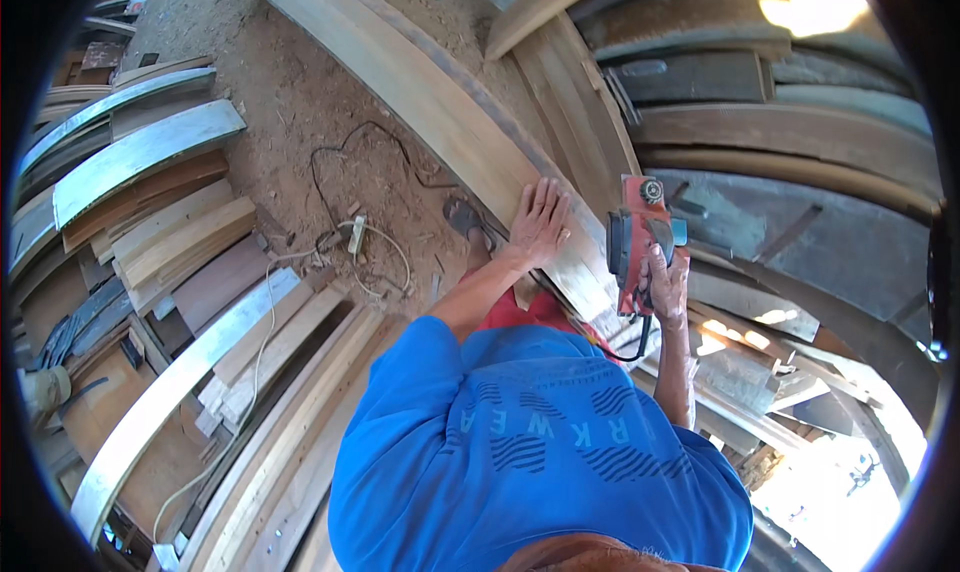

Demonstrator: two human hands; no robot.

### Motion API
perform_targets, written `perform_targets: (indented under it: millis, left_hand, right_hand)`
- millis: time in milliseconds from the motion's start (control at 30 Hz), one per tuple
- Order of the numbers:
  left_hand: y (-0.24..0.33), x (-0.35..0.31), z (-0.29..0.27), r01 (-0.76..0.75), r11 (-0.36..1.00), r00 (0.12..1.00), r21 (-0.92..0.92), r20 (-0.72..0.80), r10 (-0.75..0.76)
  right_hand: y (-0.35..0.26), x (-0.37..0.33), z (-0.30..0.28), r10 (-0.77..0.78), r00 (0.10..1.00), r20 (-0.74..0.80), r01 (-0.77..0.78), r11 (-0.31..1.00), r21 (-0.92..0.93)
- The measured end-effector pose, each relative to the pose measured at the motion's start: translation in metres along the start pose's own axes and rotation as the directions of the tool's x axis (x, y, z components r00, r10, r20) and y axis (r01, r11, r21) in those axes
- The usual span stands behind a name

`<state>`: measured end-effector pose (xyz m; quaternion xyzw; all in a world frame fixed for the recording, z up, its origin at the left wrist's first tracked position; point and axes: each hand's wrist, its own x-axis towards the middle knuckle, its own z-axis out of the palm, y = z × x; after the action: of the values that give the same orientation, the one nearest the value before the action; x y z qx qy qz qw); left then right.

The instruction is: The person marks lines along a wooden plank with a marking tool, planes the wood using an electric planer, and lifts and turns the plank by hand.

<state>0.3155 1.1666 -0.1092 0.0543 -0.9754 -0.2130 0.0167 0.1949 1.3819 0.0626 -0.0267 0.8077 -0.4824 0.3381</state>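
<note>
A long pale wooden plank (400,77) runs from the far left down to my body. My left hand (540,227) lies flat on its top face near the close end, fingers stretched out. In my right hand (664,280) is a red electric hand planer (636,237), gripped by its handle. The planer is at the plank's right side, tipped so that its dark side shows. I cannot tell whether it touches the wood. Its black cord (640,344) hangs from the rear and curls toward my waist.
On the dirt floor at left lie a tangled dark cable (345,147) and a white power strip (357,234). Stacked boards (185,247) fill the left side. More planks (565,102) and dark slabs (800,217) crowd the right. My sandalled foot (465,217) stands beside the plank.
</note>
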Motion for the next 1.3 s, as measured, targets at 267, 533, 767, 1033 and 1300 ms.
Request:
perform_targets:
  millis: [267,533,767,1033,1300]
  left_hand:
    - [0.066,-0.057,0.008,0.122,0.991,0.993,0.061,-0.007,-0.122]
    - [0.017,-0.026,-0.01,0.304,0.92,0.952,0.247,-0.051,-0.301]
    - [0.018,-0.034,-0.021,0.329,0.915,0.944,0.234,-0.042,-0.328]
    - [0.145,-0.187,0.04,0.387,0.906,0.918,-0.171,-0.024,-0.396]
    - [0.159,-0.303,0.14,0.831,0.551,0.49,-0.07,0.561,-0.668]
  right_hand:
    - [0.063,-0.062,-0.081,0.032,0.997,0.073,-0.031,0.999,-0.018]
    - [0.088,-0.069,-0.085,0.016,0.981,0.192,-0.021,0.999,0.024]
    - [0.079,-0.042,-0.053,-0.052,0.936,0.349,0.033,0.998,0.059]
    - [0.081,-0.033,-0.035,0.005,0.868,0.497,-0.007,1.0,0.002]
    - [0.12,-0.051,-0.046,-0.078,0.824,0.562,0.186,0.973,-0.138]
